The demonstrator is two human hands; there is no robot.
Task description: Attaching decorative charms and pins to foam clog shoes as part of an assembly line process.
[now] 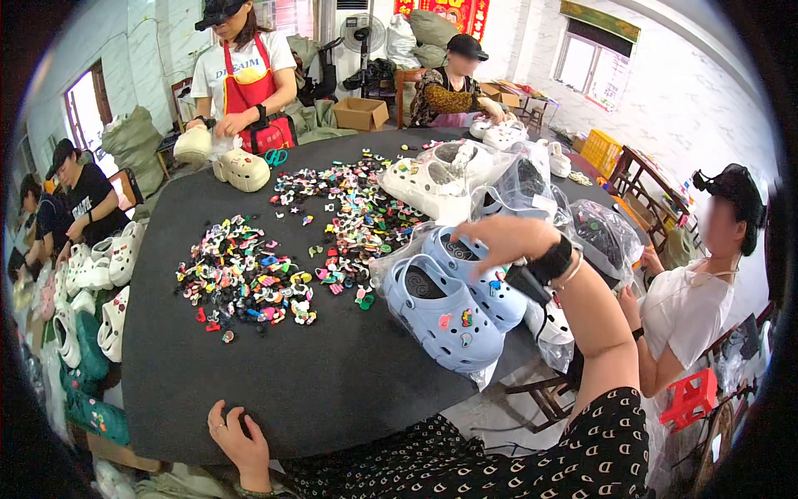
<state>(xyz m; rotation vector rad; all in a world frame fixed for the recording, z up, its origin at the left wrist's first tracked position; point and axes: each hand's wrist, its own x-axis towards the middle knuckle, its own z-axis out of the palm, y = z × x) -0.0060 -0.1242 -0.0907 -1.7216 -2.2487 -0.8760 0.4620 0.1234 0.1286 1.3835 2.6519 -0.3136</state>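
A pair of light-blue clogs lies on a clear plastic bag at the right of the dark table. Colourful shoe charms sit on the near clog [445,320] and on the far clog [501,306]. My right hand [511,241] is over the far clog, palm down, its fingers stretched and slightly bent; nothing shows in them. Whether the fingertips touch the clog I cannot tell. At the near edge of the table, my left hand [241,441] rests with its fingers apart, holding nothing. Loose shoe charms [245,279] lie in a heap left of the clogs.
More charms [362,208] spread across the dark table [332,374]. White clogs [440,179] and bagged clogs [603,237] stand at the far right. Several white and green clogs [116,324] line the left edge. Several other people sit or stand around; a red stool [690,397] is at right.
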